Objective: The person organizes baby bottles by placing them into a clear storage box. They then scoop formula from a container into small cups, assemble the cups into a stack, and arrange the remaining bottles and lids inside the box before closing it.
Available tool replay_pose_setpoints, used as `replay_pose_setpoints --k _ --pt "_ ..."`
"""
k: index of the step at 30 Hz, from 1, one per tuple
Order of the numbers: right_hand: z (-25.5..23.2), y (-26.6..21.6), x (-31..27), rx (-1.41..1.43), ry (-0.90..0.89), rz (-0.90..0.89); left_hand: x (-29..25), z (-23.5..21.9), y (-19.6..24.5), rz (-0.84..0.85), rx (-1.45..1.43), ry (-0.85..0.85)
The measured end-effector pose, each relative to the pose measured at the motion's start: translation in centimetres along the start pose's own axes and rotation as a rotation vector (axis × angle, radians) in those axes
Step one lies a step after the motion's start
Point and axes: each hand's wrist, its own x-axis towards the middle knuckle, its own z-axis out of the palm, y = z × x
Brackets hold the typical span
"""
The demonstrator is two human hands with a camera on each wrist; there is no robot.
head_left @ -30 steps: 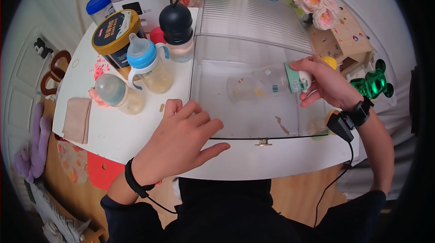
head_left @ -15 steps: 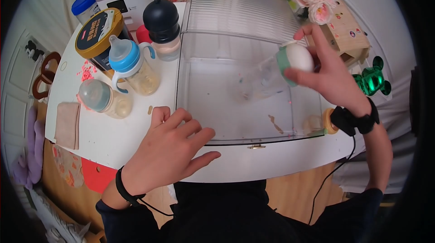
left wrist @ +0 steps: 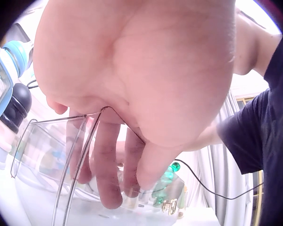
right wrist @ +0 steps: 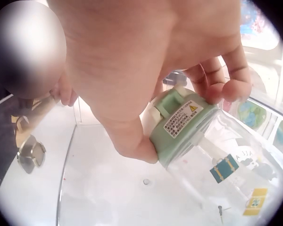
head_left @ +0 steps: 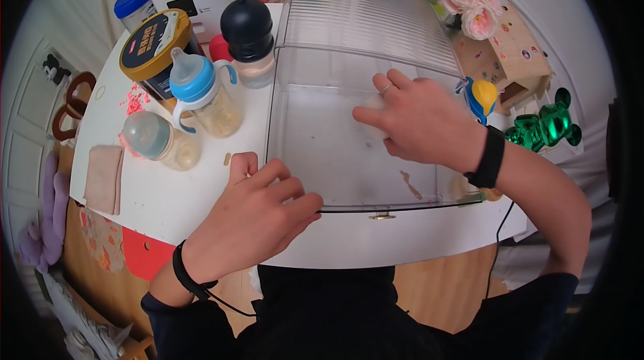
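In the right wrist view my right hand (head_left: 422,118) grips the green lid (right wrist: 167,146) of a clear bottle (right wrist: 224,169) printed with a small suitcase. The bottle leans over the white bottom of a clear box (head_left: 376,206); from the head view, the hand hides most of it. My left hand (head_left: 251,216) lies over the box's near left corner, its fingers loosely bent. From the left wrist, those fingers (left wrist: 108,183) hang down beside the clear walls, palm close above the rim, gripping nothing.
Left of the box stand a blue-collared baby bottle (head_left: 204,95), a smaller baby bottle (head_left: 161,140), a gold-lidded tub (head_left: 157,48) and a black-topped bottle (head_left: 248,38). A folded beige cloth (head_left: 104,179) lies at the table's left edge. A green shiny figure (head_left: 547,125) stands right.
My right hand has carried the bottle leftward and turned over, back now up. My left hand has shifted little; its outstretched thumb is now tucked out of sight.
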Motion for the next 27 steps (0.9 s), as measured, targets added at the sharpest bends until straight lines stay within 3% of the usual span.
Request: replay_pose_setpoints --k 6,9,18,27 --pt "3.3 0.8 2.4 -0.074 0.030 0.069 0.0 -0.2 -0.1 -0.004 -0.010 -0.018" --pt "4.1 1.2 3.1 -0.070 -0.091 0.120 0.0 0.1 -0.3 0.002 -0.029 -0.019" --pt "3.4 2.7 1.1 0.212 -0.016 0.142 -0.1 0.4 -0.4 0.001 -0.020 -0.001" --pt "4.5 2.2 -0.2 0.181 -0.030 0.214 -0.3 0.4 -0.3 0.000 -0.004 -0.010"
